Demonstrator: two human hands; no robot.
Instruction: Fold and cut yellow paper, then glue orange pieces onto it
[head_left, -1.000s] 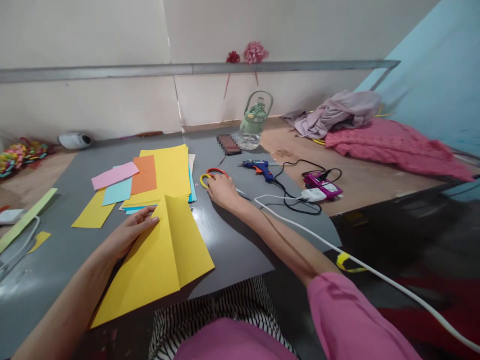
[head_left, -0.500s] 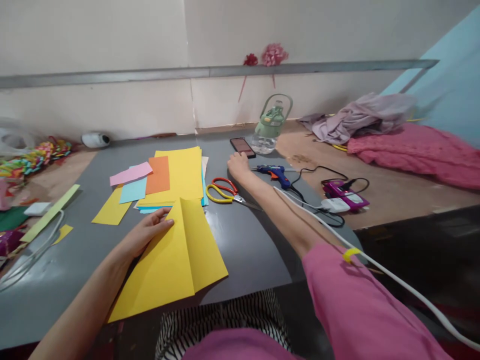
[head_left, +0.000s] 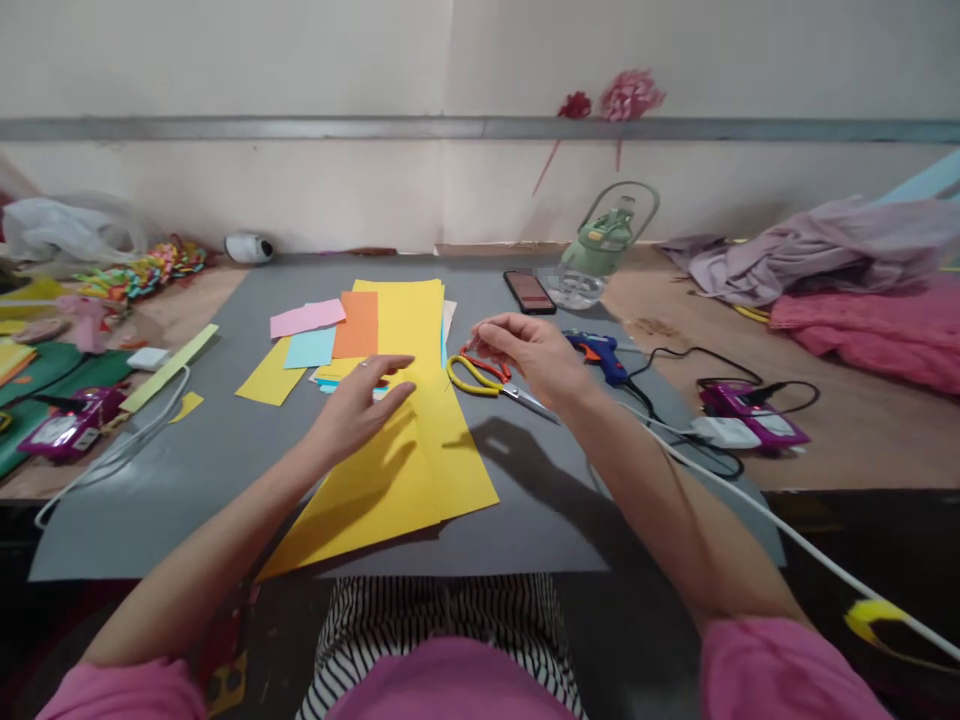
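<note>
My left hand (head_left: 367,402) hovers with thumb and fingers apart over a large creased yellow paper sheet (head_left: 397,470). My right hand (head_left: 529,352) is raised above the table, fingertips pinched together; what they hold, if anything, is too small to make out. Beneath those fingertips lie scissors (head_left: 491,384) with one yellow and one red handle loop. Behind the left hand is a stack of yellow paper (head_left: 409,315), with an orange piece (head_left: 360,325), a pink strip (head_left: 307,319), a light blue piece (head_left: 310,349) and a smaller yellow piece (head_left: 271,373) on or beside it.
To the right lie a phone (head_left: 529,292), a tilted green-topped bottle (head_left: 600,250), a blue glue gun (head_left: 600,355) and a purple power strip (head_left: 757,415) with cables. A white cable (head_left: 795,545) crosses near my right arm. Crumpled cloth (head_left: 810,255) lies at the back right.
My right hand has come back from beside the phone to above the scissors. My left hand has let go of the yellow sheet, which now lies flatter. The view has turned left.
</note>
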